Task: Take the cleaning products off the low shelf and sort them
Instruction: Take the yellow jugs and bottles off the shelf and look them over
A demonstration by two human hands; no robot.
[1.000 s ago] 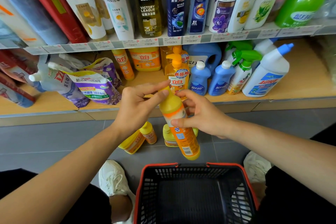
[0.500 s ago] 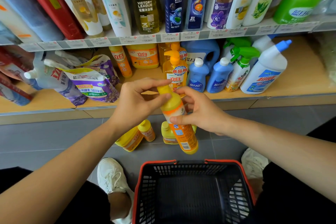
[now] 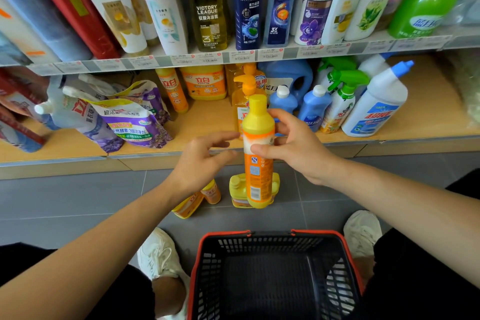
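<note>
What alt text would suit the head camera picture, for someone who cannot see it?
A person's right hand grips a yellow and orange bottle upright before a low shelf of cleaning products, the left hand open beside it. A black basket stands on the floor below.

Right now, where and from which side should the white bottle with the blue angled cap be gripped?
Likely the white bottle by its slim neck under the blue cap, from the front right: bare shelf there, the spray bottle crowding its left.

On low shelf, detergent bottles; on floor, basket
</note>
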